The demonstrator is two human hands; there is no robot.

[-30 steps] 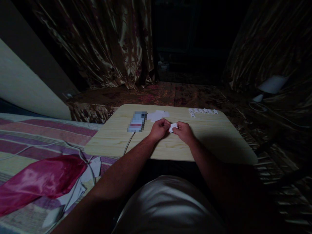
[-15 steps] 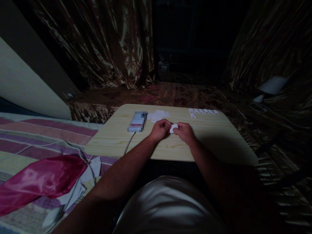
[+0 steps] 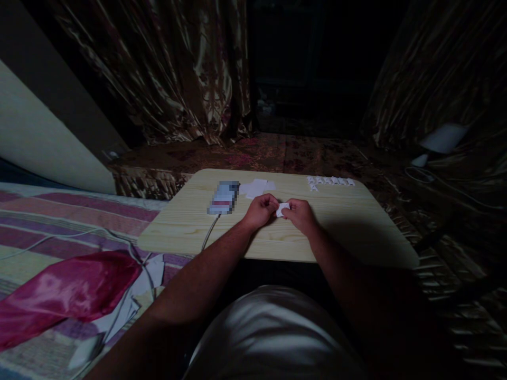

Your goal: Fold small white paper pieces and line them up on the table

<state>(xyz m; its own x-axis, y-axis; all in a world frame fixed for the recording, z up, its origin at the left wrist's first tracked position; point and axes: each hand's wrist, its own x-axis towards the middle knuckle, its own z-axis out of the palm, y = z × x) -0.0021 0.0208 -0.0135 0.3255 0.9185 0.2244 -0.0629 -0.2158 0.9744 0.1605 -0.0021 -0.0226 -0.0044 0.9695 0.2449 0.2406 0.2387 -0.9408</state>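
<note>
A small white piece of paper (image 3: 282, 208) is pinched between both my hands over the middle of a light wooden lap table (image 3: 348, 232). My left hand (image 3: 259, 210) grips its left side with curled fingers. My right hand (image 3: 300, 214) grips its right side, fingers closed. Most of the paper is hidden by my fingertips. A loose pile of white paper pieces (image 3: 257, 187) lies just beyond my left hand. A row of several small folded white pieces (image 3: 329, 181) sits at the table's far right edge.
A blurred phone-like object (image 3: 223, 198) with a cable (image 3: 209, 233) lies left of my hands. A striped bedspread (image 3: 67, 221) with a red plastic bag (image 3: 67, 290) is at the left. Dark shiny curtains (image 3: 166, 68) hang behind. A white lamp-like object (image 3: 441, 138) is at the right.
My hands have barely moved; the fingers shifted slightly on the paper piece, which stays between them.
</note>
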